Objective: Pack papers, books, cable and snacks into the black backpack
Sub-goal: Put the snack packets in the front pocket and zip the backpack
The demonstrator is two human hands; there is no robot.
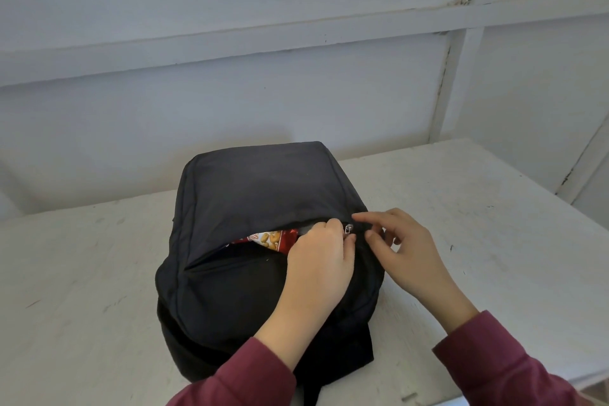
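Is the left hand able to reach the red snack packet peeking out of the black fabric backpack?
Probably yes. The left hand rests at the open pocket of the black fabric backpack, right beside the red snack packet, and nothing covers the packet there.

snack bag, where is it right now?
Head view, centre: the snack bag sits inside the half-open zip pocket of the black backpack, showing through the gap just left of the left hand.
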